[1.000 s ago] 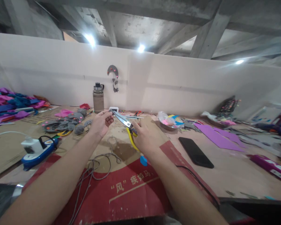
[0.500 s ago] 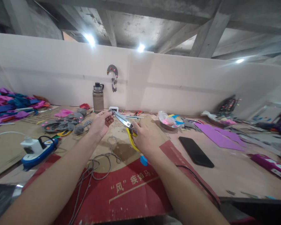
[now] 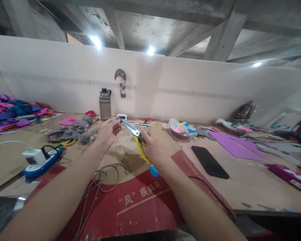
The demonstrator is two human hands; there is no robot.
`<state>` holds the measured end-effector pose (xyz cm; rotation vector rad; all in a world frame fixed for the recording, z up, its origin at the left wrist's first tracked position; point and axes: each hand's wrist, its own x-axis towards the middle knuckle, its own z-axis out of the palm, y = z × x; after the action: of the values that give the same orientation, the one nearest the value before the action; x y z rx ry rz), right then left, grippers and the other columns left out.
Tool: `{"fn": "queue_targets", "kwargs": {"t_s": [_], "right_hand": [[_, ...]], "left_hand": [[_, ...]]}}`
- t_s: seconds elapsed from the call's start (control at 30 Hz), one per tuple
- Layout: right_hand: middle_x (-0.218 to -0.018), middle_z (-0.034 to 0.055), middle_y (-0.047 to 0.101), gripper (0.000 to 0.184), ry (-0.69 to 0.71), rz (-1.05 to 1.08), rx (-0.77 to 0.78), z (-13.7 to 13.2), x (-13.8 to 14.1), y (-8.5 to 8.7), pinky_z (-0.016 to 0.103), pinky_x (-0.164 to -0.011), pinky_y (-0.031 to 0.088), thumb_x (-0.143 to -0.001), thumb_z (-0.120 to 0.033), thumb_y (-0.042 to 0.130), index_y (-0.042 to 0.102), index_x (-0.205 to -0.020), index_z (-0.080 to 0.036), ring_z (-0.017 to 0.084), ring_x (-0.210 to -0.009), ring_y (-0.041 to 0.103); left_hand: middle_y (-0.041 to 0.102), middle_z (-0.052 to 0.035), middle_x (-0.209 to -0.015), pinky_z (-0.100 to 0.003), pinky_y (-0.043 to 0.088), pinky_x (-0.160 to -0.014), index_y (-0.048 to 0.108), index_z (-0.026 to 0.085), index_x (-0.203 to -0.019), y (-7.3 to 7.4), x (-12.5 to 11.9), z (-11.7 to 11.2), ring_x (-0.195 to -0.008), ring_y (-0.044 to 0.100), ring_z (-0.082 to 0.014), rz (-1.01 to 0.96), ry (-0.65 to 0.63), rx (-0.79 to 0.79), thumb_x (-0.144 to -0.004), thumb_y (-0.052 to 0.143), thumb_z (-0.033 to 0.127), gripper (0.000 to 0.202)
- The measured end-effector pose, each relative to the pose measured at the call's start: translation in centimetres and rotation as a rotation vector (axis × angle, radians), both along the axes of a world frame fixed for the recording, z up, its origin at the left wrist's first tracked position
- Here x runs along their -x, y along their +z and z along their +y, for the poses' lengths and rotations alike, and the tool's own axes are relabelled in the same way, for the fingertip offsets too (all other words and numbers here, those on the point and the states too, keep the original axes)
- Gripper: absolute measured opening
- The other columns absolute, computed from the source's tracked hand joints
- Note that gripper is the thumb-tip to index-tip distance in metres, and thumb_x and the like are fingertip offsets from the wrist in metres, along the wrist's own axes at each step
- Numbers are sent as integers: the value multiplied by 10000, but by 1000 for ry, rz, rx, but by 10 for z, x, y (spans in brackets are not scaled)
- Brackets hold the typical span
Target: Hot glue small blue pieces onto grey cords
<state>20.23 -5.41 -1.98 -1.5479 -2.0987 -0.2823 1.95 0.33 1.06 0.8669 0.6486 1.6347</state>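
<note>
"“风” 疾如马," is printed in tan on red cardbd [image 3: 137, 214], near side of R hand [image 3: 153, 147]; small print on brown cardbd [image 3: 51, 121], left of L hand [image 3: 110, 132], can't be read.

The right hand [image 3: 154, 147] holds the yellow-handled scissors [image 3: 137, 133], and their pointed end reaches to the fingertips of the left hand [image 3: 106, 132], where these fingers pinch a small grey piece [image 3: 118, 118]. Nearer to the viewer than the left fingers, a grey cord [image 3: 114, 166] lies in loose loops on the red and brown cardboard [image 3: 140, 217], while behind them stands a bottle [image 3: 105, 107]. To the right of the right fingers are a bowl [image 3: 180, 135] and, nearer, a black phone [image 3: 210, 162].
</note>
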Motion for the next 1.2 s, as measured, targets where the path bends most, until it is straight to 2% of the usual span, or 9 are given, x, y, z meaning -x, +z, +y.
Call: {"fn": "queue_targets", "kwargs": {"t_s": [0.3, 0.47, 1.0, 1.2], "right_hand": [[-984, 41, 588, 318, 8, 53, 19, 0, -2, 1, 261, -630, 339, -820, -205, 453, 504, -1124, -281, 173, -803, 547], [-1037, 55, 560, 328, 24, 133, 3, 3, -1, 1, 247, -633, 358, -832, -257, 461, 482, -1159, -277, 166, -811, 539], [-1073, 62, 551, 385, -15, 19, -2, 0, 0, 2, 254, -617, 344, -796, -251, 505, 465, -1177, -288, 193, -866, 535], [-1090, 70, 547, 371, -36, -16, 26, -3, 2, 5, 259, -648, 367, -834, -225, 451, 461, -1199, -291, 191, -895, 539]], "left_hand": [[567, -5, -548, -143, 393, -439, 594, 91, -655, 2, 0, -1, -473, 494, -49, 0, 6, 23, -605, 681, 65, 104], [597, -12, -599, -131, 401, -448, 603, 87, -665, 5, 0, -3, -477, 496, -33, -20, 7, 36, -607, 660, 50, 90], [537, 12, -525, -143, 367, -428, 607, 92, -664, 1, -1, 0, -464, 484, -43, -14, -18, 7, -606, 668, 50, 94], [536, 15, -527, -142, 364, -422, 602, 98, -670, 2, -1, -1, -458, 484, -44, -6, -23, 20, -610, 673, 55, 102]]}}
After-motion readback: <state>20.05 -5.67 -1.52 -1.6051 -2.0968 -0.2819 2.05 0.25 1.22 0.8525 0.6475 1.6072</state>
